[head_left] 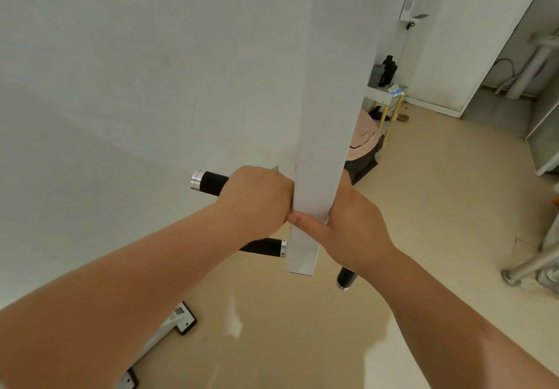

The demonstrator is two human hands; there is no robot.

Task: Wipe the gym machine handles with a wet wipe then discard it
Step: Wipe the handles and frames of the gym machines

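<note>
Head view: the left hand (257, 201) curls tightly round the upper black handle (211, 182), whose silver cap pokes out to the left. Any wipe under the palm is hidden. The right hand (357, 225) lays its thumb across the white post (329, 116). Its fingers are behind the post, so its grip cannot be told. Two lower handles – left (263, 247), right (346, 278) – jut out above the beige floor (423, 176).

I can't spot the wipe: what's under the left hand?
The left hand grips a black foam handle with a silver end cap. Any wipe beneath its fingers is covered.
</note>
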